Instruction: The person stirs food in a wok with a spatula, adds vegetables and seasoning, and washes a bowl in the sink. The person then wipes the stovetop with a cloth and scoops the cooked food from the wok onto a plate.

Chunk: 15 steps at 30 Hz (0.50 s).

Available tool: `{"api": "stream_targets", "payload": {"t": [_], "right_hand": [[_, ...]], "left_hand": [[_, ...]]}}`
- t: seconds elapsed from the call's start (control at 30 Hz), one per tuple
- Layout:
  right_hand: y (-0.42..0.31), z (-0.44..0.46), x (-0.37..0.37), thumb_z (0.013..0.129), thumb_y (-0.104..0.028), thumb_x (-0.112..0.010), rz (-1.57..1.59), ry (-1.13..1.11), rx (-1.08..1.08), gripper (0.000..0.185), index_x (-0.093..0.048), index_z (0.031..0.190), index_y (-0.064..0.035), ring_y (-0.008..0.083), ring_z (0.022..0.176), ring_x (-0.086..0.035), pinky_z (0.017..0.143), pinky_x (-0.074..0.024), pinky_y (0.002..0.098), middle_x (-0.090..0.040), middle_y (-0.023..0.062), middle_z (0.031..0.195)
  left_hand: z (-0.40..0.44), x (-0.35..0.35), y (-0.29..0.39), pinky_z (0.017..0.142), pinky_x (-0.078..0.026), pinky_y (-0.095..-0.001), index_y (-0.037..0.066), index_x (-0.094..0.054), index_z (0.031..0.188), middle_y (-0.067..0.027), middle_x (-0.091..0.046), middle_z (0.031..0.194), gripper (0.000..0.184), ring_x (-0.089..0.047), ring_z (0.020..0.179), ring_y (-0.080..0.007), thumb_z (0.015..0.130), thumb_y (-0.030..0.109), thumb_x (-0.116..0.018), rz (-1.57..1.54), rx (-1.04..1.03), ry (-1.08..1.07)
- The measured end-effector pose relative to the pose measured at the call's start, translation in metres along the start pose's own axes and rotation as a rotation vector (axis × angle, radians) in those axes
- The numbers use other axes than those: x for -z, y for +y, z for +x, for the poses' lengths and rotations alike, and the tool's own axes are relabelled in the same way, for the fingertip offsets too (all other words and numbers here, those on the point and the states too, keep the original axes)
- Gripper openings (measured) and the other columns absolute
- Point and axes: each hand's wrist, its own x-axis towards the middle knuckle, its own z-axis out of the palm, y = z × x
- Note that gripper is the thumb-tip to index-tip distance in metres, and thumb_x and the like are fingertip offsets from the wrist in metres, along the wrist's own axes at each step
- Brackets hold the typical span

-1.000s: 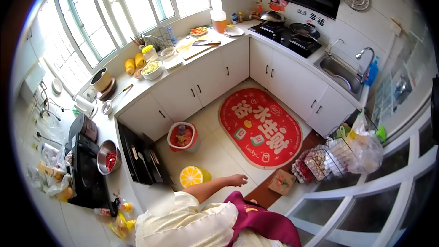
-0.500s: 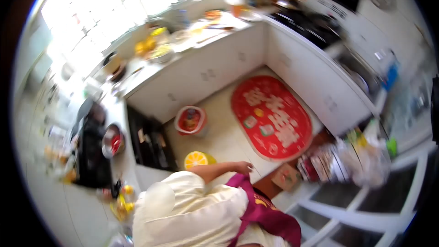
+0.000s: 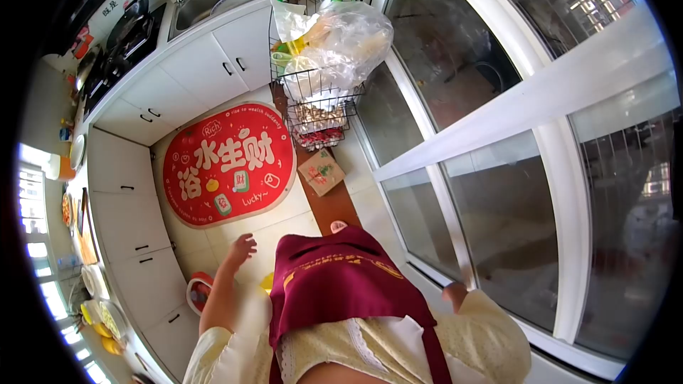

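My left hand point(image 3: 244, 247) hangs over the pale floor tiles at my left side, its fingers loosely apart with nothing in them. Close below the sleeve of my right arm, my right hand point(image 3: 455, 293) is beside the frame of the glass sliding door point(image 3: 494, 220); its fingers are mostly hidden, and whether it touches the frame I cannot tell. Between both hands is the maroon apron point(image 3: 341, 277) that I wear. A red oval floor mat point(image 3: 231, 160) with white lettering lies ahead of my left hand.
A wire rack point(image 3: 316, 92) with plastic bags stands by the door, a cardboard box point(image 3: 321, 172) on the floor near it. White cabinets point(image 3: 135, 217) line the left, with a sink point(image 3: 217, 3) and a stove point(image 3: 124, 57) beyond. A red-rimmed bucket point(image 3: 199, 291) stands at lower left.
My view has swung right, from the window counter to the glass door. My right hand has come into view by the door. My left hand stays clear of objects.
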Motion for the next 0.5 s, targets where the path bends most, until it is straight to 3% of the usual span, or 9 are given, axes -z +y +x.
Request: {"api": "stream_targets", "payload": {"t": [0.07,0.13,0.2,0.37,0.5], "right_hand": [[0.026,0.021,-0.020,0.078,-0.028,-0.063,0.090,0.092,0.256,0.025,-0.071,0.097,-0.0138,0.0236,0.100,-0.064,0.083,-0.0493,0.0403,-0.067,0.0081,0.104],[0.059,0.021,-0.038,0.080,-0.031,-0.063,0.158,0.366,0.778,0.027,-0.070,0.096,-0.0102,0.0210,0.086,-0.067,0.070,-0.0516,0.0363,-0.069,0.0083,0.097],[0.078,0.014,-0.023,0.081,-0.031,-0.063,0.122,0.352,0.936,0.027,-0.069,0.097,-0.0100,0.0204,0.083,-0.066,0.068,-0.0513,0.0357,-0.068,0.0079,0.095],[0.041,0.048,0.102,0.082,-0.032,-0.063,0.055,0.073,0.703,0.029,-0.067,0.099,-0.0095,0.0189,0.078,-0.065,0.064,-0.0506,0.0343,-0.068,0.0069,0.090],[-0.109,0.079,0.245,0.083,-0.032,-0.062,0.012,0.105,0.749,0.029,-0.066,0.100,-0.0091,0.0177,0.073,-0.064,0.061,-0.0500,0.0332,-0.067,0.0061,0.087]], "left_hand": [[-0.001,-0.007,0.018,0.063,-0.047,-0.0288,0.005,-0.046,0.129,-0.0066,-0.062,0.097,0.046,-0.060,0.080,-0.0158,0.088,0.022,-0.054,0.040,-0.032,0.045],[-0.001,-0.006,0.019,0.065,-0.047,-0.0296,0.005,-0.045,0.129,-0.0062,-0.062,0.098,0.046,-0.060,0.081,-0.0164,0.088,0.022,-0.054,0.045,-0.066,0.048],[-0.008,-0.003,0.011,0.068,-0.047,-0.0309,0.008,-0.043,0.130,-0.0052,-0.061,0.100,0.045,-0.059,0.083,-0.0173,0.089,0.023,-0.053,0.047,-0.073,0.058],[-0.019,0.024,-0.072,0.072,-0.049,-0.0335,0.007,-0.043,0.130,-0.0073,-0.062,0.105,0.046,-0.062,0.089,-0.0197,0.090,0.025,-0.054,-0.163,0.029,0.068],[-0.039,0.048,-0.122,0.079,-0.049,-0.0376,0.008,-0.043,0.131,-0.0096,-0.060,0.112,0.045,-0.061,0.095,-0.0237,0.093,0.030,-0.050,-0.376,0.202,0.230]]}}
